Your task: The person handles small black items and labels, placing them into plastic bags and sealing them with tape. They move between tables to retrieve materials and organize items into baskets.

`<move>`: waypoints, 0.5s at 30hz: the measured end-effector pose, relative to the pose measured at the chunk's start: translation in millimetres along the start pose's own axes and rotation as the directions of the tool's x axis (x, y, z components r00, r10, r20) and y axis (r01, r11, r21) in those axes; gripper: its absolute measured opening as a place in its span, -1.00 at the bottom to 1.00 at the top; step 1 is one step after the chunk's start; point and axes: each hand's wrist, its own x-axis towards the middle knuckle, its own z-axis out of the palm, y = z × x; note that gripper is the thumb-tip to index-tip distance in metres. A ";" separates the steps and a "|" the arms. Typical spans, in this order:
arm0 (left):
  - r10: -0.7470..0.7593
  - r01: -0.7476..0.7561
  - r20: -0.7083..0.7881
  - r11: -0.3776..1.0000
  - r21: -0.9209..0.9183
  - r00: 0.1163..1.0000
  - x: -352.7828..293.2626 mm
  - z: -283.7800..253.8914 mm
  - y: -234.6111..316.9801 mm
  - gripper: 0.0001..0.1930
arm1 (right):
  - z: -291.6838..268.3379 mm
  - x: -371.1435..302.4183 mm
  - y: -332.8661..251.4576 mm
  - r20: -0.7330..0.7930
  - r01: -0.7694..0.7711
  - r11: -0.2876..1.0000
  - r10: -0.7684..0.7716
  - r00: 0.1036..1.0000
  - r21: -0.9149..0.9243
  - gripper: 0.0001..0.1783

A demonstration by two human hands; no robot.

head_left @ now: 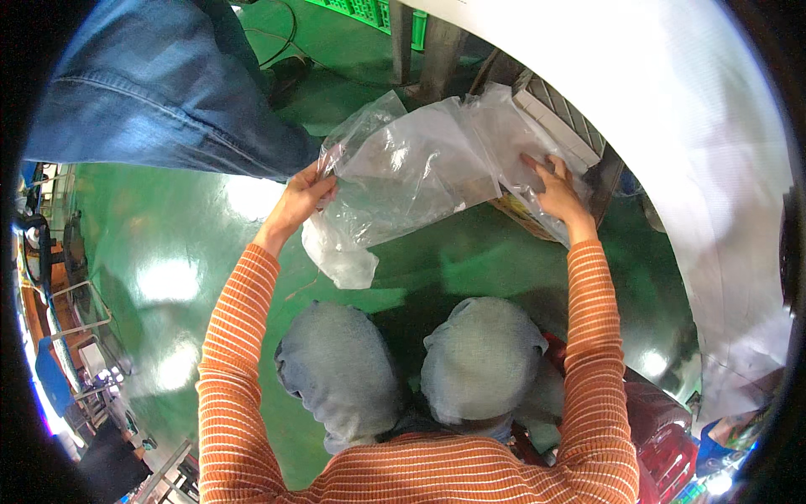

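Note:
A clear plastic bag [420,160] stretches between my hands, above the green floor and beyond my knees. My left hand [304,198] is closed on its left end, pinching the film between thumb and fingers, and a crumpled whitish part of the plastic [340,252] hangs below that hand. At the bag's right end, my right hand [558,191] lies over the film with its fingers apart. Right beside it, a white box-like piece [558,128] shows partly behind the plastic. Under the film, the edge of a yellow-brown piece [522,215] shows; its kind is hidden.
A large white surface [672,101] curves along the right side. Another person's leg in blue jeans [168,101] reaches in at upper left. Metal legs [437,63] and a green crate [369,12] stand at the far side. A dark red seat [663,437] is at lower right.

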 end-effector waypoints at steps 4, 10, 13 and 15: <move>-0.031 0.026 0.007 0.922 0.386 0.999 12.9 -20.1 -16.1 -0.56 | 0.1 16.5 10.2 0.084 0.006 0.999 -0.001 0.996 -0.053 -0.42; -0.207 -0.091 0.169 0.340 0.936 0.964 15.5 12.9 24.7 -0.33 | -35.0 -34.7 -5.9 -0.221 -0.095 0.988 0.120 0.968 0.120 -0.65; -0.347 -0.117 0.384 0.593 0.796 0.856 30.1 70.6 60.1 -0.04 | -41.8 -78.0 -13.7 -0.489 -0.148 0.980 0.195 0.850 0.134 -0.69; -0.397 -0.097 0.471 0.676 0.730 0.788 39.6 117.0 76.7 0.02 | -25.9 -80.9 13.1 -0.499 0.010 0.985 0.077 0.863 0.171 -0.69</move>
